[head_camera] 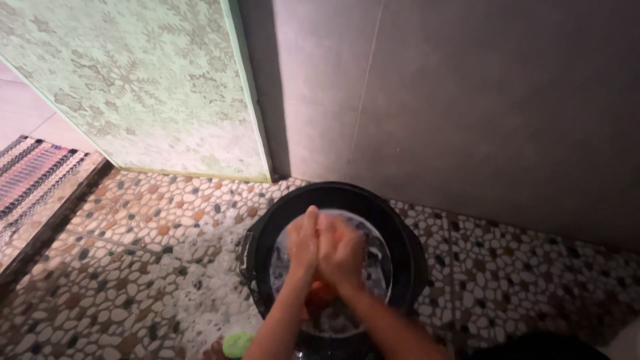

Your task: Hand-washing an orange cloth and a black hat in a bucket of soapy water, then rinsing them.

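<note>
A black bucket [400, 227] of soapy water stands on the pebble floor by the grey wall. Both my hands are pressed together over it. My left hand [303, 243] and my right hand [343, 250] clasp an orange cloth [321, 293], which shows just below my wrists, partly in the water. Most of the cloth is hidden by my hands and forearms.
A green patterned door [153, 80] stands open at the upper left. A striped mat [30, 177] lies at the far left beyond a dark threshold. A small green thing [238, 345] sits on the pebble floor [133, 267] near my left forearm. A grey tiled wall [467, 100] rises behind the bucket.
</note>
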